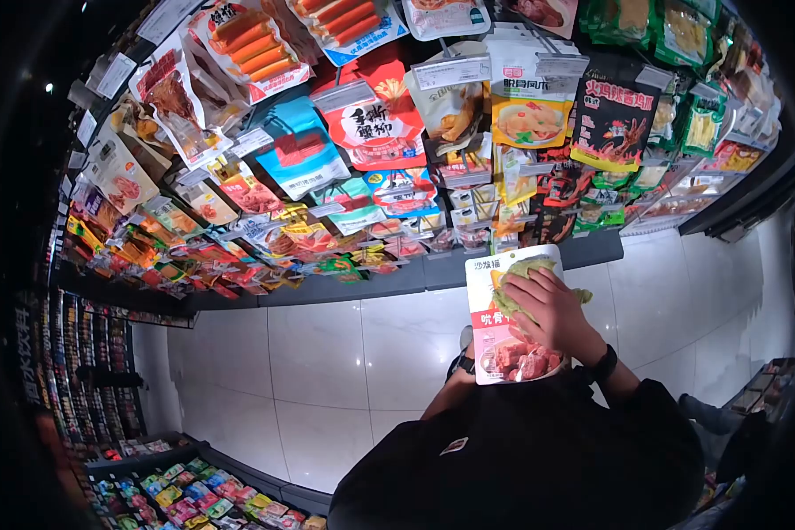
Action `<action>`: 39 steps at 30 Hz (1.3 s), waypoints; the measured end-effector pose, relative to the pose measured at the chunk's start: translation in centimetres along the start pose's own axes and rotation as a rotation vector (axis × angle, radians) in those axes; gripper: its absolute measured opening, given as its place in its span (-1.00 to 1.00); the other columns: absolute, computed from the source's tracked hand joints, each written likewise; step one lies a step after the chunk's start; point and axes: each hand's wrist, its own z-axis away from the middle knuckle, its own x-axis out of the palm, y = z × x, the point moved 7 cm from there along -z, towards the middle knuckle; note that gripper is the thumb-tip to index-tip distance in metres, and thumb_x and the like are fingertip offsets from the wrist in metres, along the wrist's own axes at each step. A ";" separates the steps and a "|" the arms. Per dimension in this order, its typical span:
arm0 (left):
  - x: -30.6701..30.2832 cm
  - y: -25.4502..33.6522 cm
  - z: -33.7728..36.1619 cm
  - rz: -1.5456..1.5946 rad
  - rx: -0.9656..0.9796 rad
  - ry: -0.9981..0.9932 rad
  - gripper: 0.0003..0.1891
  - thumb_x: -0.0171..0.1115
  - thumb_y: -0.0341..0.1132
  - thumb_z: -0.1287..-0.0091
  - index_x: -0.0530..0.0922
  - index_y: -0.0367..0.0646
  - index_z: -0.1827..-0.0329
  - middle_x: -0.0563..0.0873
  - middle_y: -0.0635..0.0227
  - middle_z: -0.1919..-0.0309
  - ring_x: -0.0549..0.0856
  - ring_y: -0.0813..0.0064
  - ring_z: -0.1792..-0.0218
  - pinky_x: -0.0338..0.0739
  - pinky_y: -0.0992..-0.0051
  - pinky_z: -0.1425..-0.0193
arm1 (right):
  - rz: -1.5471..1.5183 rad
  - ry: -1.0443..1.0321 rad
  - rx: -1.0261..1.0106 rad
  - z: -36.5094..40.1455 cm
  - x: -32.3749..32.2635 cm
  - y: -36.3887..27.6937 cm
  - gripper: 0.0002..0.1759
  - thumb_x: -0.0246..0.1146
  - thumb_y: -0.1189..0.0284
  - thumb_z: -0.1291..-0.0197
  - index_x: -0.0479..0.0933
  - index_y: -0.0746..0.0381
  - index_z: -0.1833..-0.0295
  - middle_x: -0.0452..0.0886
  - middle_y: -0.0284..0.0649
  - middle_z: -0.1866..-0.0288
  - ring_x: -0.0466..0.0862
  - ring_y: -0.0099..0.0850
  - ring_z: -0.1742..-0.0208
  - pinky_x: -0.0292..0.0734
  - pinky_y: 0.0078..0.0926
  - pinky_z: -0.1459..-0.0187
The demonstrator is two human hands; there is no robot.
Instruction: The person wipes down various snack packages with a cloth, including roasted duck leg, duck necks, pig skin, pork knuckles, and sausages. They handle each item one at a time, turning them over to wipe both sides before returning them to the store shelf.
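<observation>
A white, red and pink snack pouch (493,344) with pictures of meat is held upright before my body. Across its upper right part lies my right hand (548,309), pressing a crumpled yellow-green cloth (526,269) against the front of the pouch. The cloth sticks out on both sides of the fingers. My left forearm reaches to the lower left edge of the pouch, and my left hand is hidden behind it. A dark watch is on each wrist.
Racks of hanging snack bags (375,119) fill the area ahead, above a dark base ledge (327,296). A low bin of colourful packets (194,495) is at the lower left. Another person's leg (711,413) shows at the right on the tiled floor (318,353).
</observation>
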 end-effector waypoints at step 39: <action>-0.7 0.4 -0.6 0.049 0.125 0.028 -0.29 -0.02 0.15 -0.62 0.27 -0.24 -0.59 0.61 0.08 -0.33 0.62 0.15 -0.34 0.49 0.18 -0.47 | -0.229 -0.091 0.101 -2.5 0.1 4.6 -0.57 0.27 0.42 -0.34 0.62 0.26 -0.30 0.60 -0.06 -0.38 0.56 -0.01 -0.34 0.33 -0.03 -0.48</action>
